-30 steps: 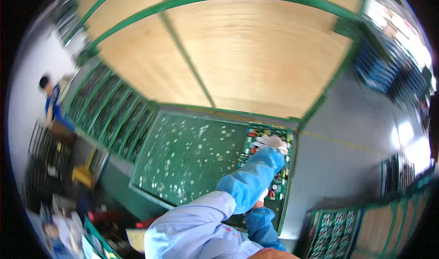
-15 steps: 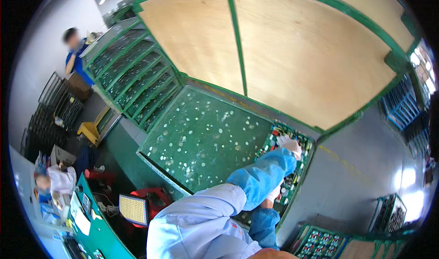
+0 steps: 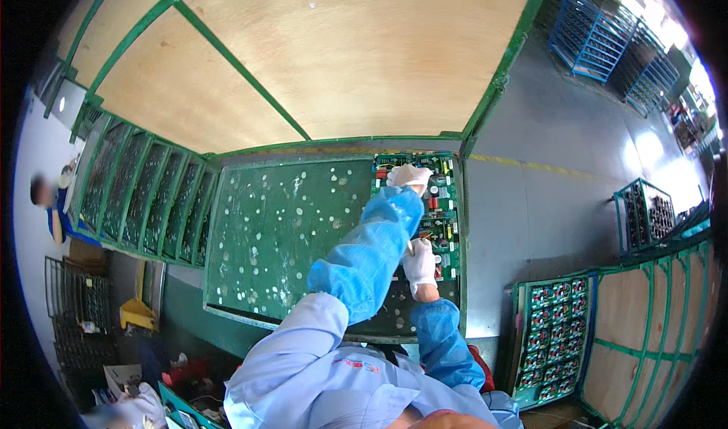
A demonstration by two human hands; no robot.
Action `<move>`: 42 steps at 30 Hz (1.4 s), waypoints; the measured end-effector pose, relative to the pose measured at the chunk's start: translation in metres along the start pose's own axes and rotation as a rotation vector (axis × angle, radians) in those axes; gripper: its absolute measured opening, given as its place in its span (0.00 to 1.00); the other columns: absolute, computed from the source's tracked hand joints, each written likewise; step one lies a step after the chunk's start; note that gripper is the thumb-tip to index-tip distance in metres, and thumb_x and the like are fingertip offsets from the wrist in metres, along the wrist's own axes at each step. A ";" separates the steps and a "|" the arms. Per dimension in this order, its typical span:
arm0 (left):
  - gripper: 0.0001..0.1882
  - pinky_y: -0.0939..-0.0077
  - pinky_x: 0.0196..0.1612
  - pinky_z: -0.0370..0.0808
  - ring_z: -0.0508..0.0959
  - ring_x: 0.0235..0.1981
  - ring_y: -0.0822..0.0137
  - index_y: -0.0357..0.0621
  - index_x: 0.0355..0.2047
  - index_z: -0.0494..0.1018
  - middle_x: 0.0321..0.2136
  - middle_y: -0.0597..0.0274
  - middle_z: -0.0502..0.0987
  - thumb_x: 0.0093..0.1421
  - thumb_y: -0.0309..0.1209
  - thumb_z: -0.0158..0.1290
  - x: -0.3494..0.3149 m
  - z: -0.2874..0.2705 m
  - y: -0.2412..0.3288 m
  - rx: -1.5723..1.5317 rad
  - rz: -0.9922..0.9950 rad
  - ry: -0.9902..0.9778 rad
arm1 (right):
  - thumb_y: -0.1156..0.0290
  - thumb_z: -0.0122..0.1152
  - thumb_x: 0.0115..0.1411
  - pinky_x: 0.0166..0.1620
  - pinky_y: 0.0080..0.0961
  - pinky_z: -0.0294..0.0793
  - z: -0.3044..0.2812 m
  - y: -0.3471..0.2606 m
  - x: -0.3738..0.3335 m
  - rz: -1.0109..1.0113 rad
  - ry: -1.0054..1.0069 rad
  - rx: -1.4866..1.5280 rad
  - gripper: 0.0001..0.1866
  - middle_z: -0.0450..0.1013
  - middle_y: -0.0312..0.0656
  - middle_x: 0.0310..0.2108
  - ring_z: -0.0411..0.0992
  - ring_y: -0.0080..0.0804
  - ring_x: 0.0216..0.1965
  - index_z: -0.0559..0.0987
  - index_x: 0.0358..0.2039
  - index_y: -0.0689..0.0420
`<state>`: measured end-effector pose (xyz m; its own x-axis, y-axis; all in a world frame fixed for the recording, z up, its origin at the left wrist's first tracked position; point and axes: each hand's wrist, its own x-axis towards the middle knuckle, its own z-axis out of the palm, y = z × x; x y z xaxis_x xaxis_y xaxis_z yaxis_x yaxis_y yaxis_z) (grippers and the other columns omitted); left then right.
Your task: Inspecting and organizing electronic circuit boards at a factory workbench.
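Several green circuit boards (image 3: 445,236), crowded with red, black and white parts, lie along the right side of a green shelf (image 3: 284,224). My left hand (image 3: 409,177), in a white glove, reaches to the far boards; its fingers curl down over a board there, fingertips partly hidden. Closer to me, my right hand (image 3: 419,266), also white-gloved, is closed at the left edge of a nearer board, its fingertips pointing away from me. Blue sleeve covers reach up both forearms, and the left one hides part of the shelf and boards.
A slatted green rack (image 3: 144,194) adjoins the shelf's left side, and tall wooden panels (image 3: 356,57) in green frames stand behind. At the lower right, a tray of circuit boards (image 3: 553,338) stands beside another green frame. Blue racks (image 3: 591,31) are far right; a person (image 3: 45,201) is far left.
My view has swung to the right, so the shelf now sits squarely before me. Both hands stay at the boards, the left still farther away than the right.
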<state>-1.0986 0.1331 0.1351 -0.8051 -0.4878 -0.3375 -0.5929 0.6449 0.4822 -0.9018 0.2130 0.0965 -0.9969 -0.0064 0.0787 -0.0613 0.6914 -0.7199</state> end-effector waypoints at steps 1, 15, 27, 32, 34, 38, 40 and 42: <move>0.29 0.63 0.47 0.73 0.78 0.43 0.49 0.40 0.37 0.80 0.40 0.45 0.79 0.48 0.54 0.54 -0.001 -0.003 -0.002 -0.042 0.072 -0.078 | 0.62 0.60 0.55 0.35 0.44 0.71 -0.013 -0.004 0.000 0.094 -0.061 0.110 0.13 0.72 0.53 0.28 0.73 0.53 0.31 0.75 0.29 0.61; 0.13 0.74 0.22 0.61 0.65 0.18 0.74 0.45 0.22 0.76 0.18 0.68 0.72 0.49 0.41 0.57 -0.013 -0.133 -0.144 -0.683 0.178 -0.537 | 0.60 0.61 0.56 0.30 0.37 0.67 -0.097 -0.127 -0.115 0.190 -0.148 0.411 0.16 0.68 0.49 0.23 0.70 0.42 0.26 0.75 0.25 0.62; 0.10 0.79 0.35 0.67 0.71 0.29 0.76 0.42 0.28 0.76 0.25 0.69 0.74 0.57 0.35 0.51 -0.110 -0.253 -0.211 -0.602 0.765 -0.863 | 0.65 0.61 0.59 0.30 0.24 0.63 -0.080 -0.228 -0.294 0.391 0.466 0.686 0.12 0.63 0.31 0.22 0.62 0.21 0.26 0.72 0.25 0.57; 0.08 0.78 0.33 0.65 0.68 0.27 0.75 0.41 0.26 0.73 0.24 0.69 0.70 0.59 0.31 0.49 -0.175 -0.267 -0.207 -0.441 1.048 -1.074 | 0.61 0.64 0.58 0.34 0.24 0.67 -0.066 -0.254 -0.372 0.606 0.632 0.515 0.17 0.67 0.34 0.25 0.65 0.21 0.29 0.69 0.25 0.59; 0.07 0.79 0.33 0.64 0.67 0.27 0.76 0.41 0.25 0.69 0.24 0.69 0.68 0.59 0.29 0.48 -0.205 -0.262 -0.220 -0.444 0.814 -1.307 | 0.60 0.60 0.60 0.28 0.19 0.59 -0.052 -0.260 -0.415 0.612 0.743 0.490 0.13 0.63 0.27 0.23 0.60 0.16 0.25 0.71 0.28 0.54; 0.09 0.76 0.39 0.68 0.72 0.35 0.70 0.32 0.26 0.72 0.30 0.60 0.72 0.57 0.27 0.47 -0.283 -0.246 -0.224 -0.251 1.050 -1.602 | 0.61 0.64 0.58 0.28 0.19 0.61 -0.062 -0.329 -0.504 0.820 1.026 0.743 0.13 0.63 0.27 0.23 0.60 0.16 0.25 0.71 0.29 0.54; 0.11 0.74 0.42 0.70 0.74 0.37 0.67 0.30 0.26 0.72 0.30 0.56 0.73 0.57 0.29 0.47 -0.333 -0.229 -0.223 -0.099 1.384 -1.667 | 0.61 0.64 0.58 0.29 0.19 0.62 -0.050 -0.340 -0.544 0.820 1.239 0.636 0.14 0.63 0.28 0.23 0.61 0.16 0.25 0.71 0.29 0.55; 0.11 0.72 0.41 0.70 0.74 0.34 0.65 0.35 0.26 0.73 0.30 0.56 0.72 0.58 0.31 0.47 -0.391 -0.209 -0.226 0.058 1.159 -1.831 | 0.64 0.64 0.57 0.30 0.19 0.64 -0.027 -0.332 -0.587 0.882 1.399 0.512 0.13 0.64 0.31 0.24 0.63 0.18 0.28 0.71 0.28 0.57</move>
<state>-0.6466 0.0554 0.3267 0.1975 0.9603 -0.1971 0.0691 0.1869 0.9799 -0.2951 0.0071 0.3082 0.0415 0.9897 -0.1371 0.1502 -0.1418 -0.9784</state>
